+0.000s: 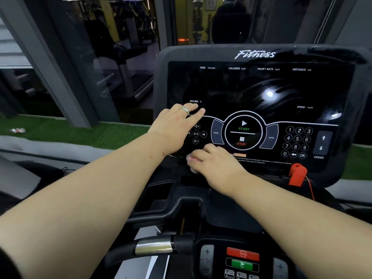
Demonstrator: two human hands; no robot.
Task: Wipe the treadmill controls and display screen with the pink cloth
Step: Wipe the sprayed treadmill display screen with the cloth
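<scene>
In a dim gym, on the black treadmill console (259, 117), the left hand (177, 125) rests flat with straight fingers near the left edge, while the right hand (213, 164) grips the pink cloth (191, 162) at the bottom edge – the display screen (251, 87) above seems not yet wiped.

You see everything through one wide-angle camera worn on your head; there is no second view to share with it. It faces forward and tilts down onto the treadmill console (259, 109), which sits close in front of you, right of the picture's middle. Both your forearms enter from the bottom corners, and your left hand (177, 125) and right hand (215, 164) lie near the centre. The lower handlebar controls (241, 258) sit at the bottom edge, nearest the lens. The window glass (100, 63) fills the upper left, farther off. Straight lines bend toward the edges.
</scene>
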